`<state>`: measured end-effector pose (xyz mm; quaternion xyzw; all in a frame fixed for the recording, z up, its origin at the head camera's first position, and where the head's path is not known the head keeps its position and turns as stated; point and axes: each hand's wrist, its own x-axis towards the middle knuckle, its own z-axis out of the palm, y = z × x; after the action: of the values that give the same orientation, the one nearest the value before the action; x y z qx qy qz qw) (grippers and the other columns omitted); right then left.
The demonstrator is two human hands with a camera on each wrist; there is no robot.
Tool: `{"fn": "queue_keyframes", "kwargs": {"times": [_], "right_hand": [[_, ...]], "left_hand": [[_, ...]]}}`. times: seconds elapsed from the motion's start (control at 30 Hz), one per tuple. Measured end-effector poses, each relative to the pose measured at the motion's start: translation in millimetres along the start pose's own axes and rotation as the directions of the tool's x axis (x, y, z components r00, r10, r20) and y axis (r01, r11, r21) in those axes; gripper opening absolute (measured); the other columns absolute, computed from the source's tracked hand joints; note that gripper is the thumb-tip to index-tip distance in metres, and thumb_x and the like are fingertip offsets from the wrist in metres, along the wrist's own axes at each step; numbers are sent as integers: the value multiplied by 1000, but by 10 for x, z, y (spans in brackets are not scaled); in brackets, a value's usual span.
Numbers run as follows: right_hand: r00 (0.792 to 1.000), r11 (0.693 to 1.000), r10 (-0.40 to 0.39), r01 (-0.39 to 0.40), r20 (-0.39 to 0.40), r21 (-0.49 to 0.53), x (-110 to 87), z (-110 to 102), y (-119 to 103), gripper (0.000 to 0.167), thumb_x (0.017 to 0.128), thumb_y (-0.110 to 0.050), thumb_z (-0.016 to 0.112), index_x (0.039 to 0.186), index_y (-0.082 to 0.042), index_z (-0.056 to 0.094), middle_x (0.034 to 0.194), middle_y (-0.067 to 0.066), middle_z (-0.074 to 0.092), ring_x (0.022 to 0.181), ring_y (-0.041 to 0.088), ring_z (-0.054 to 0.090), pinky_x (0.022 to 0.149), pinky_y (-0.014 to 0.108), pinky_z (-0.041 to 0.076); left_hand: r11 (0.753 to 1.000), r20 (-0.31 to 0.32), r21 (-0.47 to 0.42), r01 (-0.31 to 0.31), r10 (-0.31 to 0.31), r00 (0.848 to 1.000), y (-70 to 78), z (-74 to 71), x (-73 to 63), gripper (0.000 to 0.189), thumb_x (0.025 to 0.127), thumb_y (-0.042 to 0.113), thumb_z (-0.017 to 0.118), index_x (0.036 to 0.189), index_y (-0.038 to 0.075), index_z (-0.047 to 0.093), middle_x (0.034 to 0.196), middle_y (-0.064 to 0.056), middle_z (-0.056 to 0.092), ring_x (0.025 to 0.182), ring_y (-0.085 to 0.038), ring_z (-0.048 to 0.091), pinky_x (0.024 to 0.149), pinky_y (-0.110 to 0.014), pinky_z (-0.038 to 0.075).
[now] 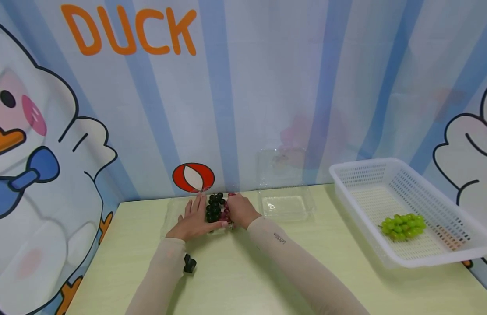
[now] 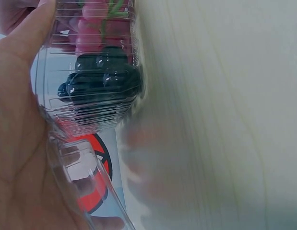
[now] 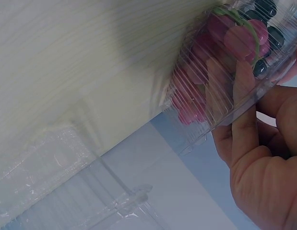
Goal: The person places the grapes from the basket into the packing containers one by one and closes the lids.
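A clear plastic clamshell box (image 2: 50,86) stands on the table with its lid folded out to the left. Inside lie dark grapes (image 1: 213,208) on the left and red grapes (image 3: 239,40) with a green stem on the right. My left hand (image 1: 194,218) rests on the box's left side, fingers stretched over the lid (image 2: 74,184) and thumb along the near rim. From above, my right hand (image 1: 241,210) reaches into the box's right end. Two straight fingers (image 3: 244,86) show through the clear wall against the red grapes; its thumb is hidden.
To the right of the hands, a second clear clamshell box (image 1: 287,208) sits with its lid raised against the curtain (image 1: 275,87). A white basket (image 1: 358,205) holding green grapes (image 1: 403,226) stands at far right. A small black object (image 1: 189,264) is at the left wrist.
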<state>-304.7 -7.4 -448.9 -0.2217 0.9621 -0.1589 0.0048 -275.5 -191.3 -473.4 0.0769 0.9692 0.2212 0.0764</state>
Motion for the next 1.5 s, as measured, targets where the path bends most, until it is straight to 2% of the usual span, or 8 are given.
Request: {"fn": "queue_keyframes", "kwargs": {"times": [0.2,0.47,1.5], "right_hand": [[1000,1000,-5,5,-4,-6,-4,-1,1,19,97,-1,66,80,-8,71,78,2,67,66,12,51,62,26,47],[999,999,-29,29,-24,-23,-15,4,2,25,96,0,65,73,-10,66,75,2,67,62,11,50,60,27,46],[1000,1000,1,-1,-3,18,-11,-2,5,28,98,-2,63,72,-11,64,70,-1,61,61,12,50,58,26,45]], "left_hand": [[1000,-1,-1,1,-1,1000,4,-2,0,129,78,85,59,165,13,-4,172,-10,-7,155,-45,-4,109,-82,11],[1000,2,7,4,-4,1000,-3,3,5,130,77,86,59,165,12,-2,172,-11,-7,155,-46,-4,109,-82,13],[1000,4,3,3,-3,1000,-6,8,8,130,78,85,59,164,11,-4,171,-10,-8,155,-45,-6,110,-80,12]]}}
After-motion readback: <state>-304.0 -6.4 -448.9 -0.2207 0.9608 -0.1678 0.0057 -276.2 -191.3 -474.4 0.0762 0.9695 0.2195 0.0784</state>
